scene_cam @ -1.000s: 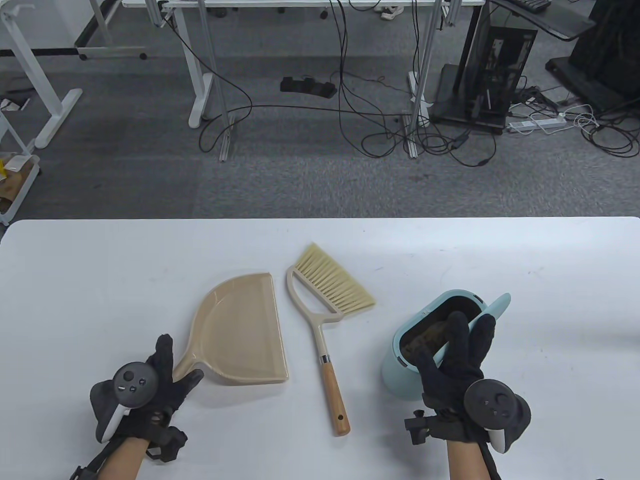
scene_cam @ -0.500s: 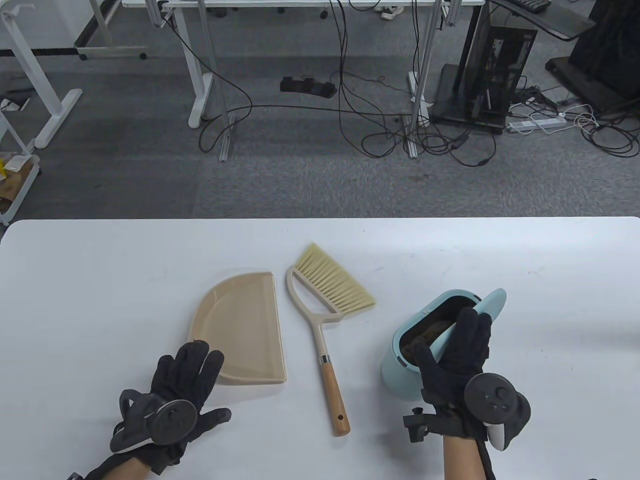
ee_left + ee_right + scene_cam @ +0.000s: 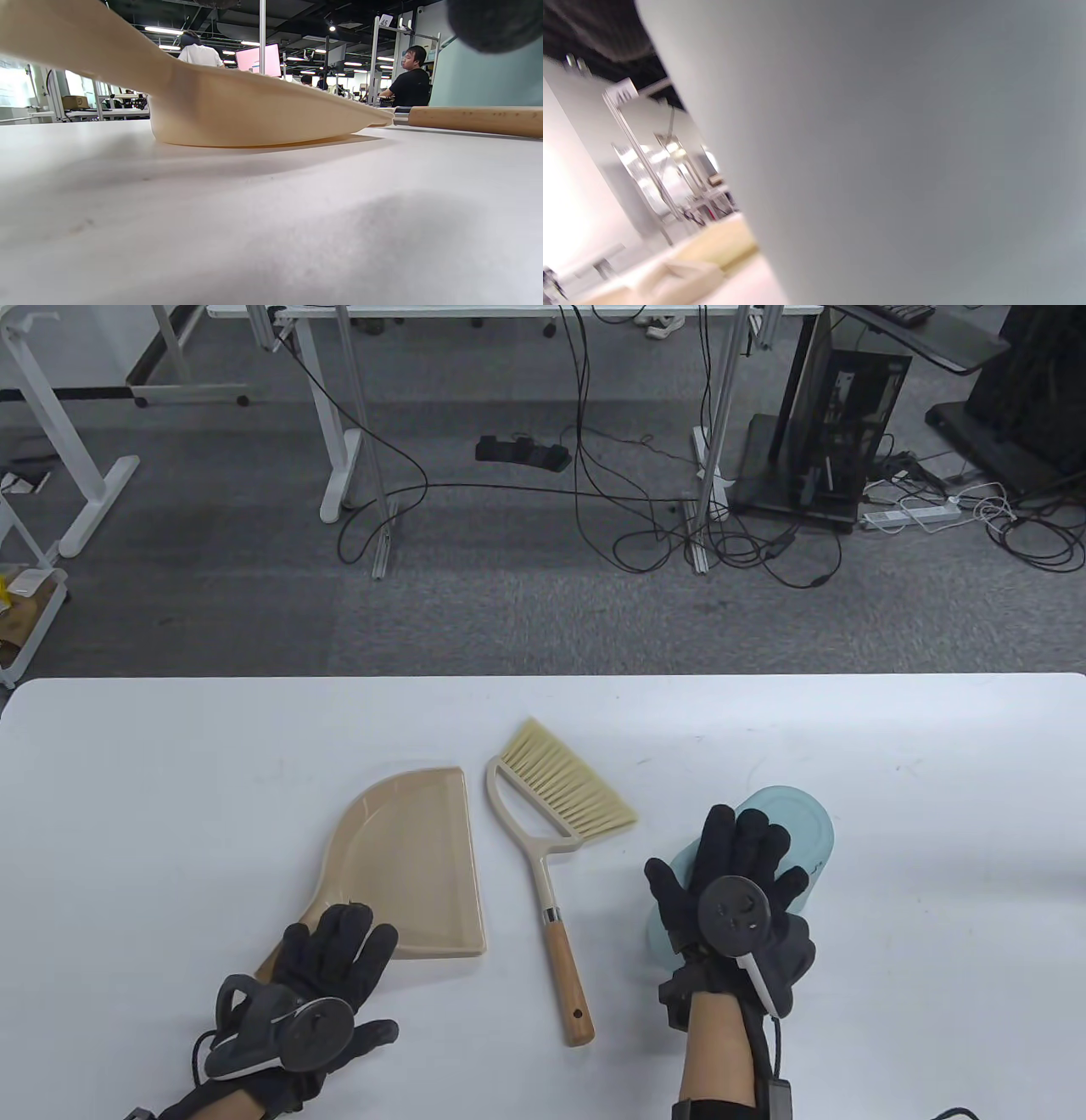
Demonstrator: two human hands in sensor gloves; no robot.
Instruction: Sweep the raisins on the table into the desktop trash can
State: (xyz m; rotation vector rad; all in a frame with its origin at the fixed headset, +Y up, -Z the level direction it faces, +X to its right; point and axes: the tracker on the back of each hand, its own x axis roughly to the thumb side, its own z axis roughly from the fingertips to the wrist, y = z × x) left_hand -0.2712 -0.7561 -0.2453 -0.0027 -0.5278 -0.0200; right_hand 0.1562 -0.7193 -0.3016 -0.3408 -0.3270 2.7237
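Right hand (image 3: pixel 736 891) flat, fingers spread, pressing on the lid of the pale blue trash can (image 3: pixel 797 830) at the desk's (image 3: pixel 170 814) right. Left hand (image 3: pixel 327 976) over the beige dustpan's (image 3: pixel 416 865) handle; grip there cannot be told. Brush (image 3: pixel 551 848) lying between dustpan and can. No raisins visible on the desk.

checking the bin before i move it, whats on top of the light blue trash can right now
The right hand in its black glove rests on the closed lid of the light blue plastic trash can, fingers spread. The lid and hand cover the inside, so its contents cannot be seen.
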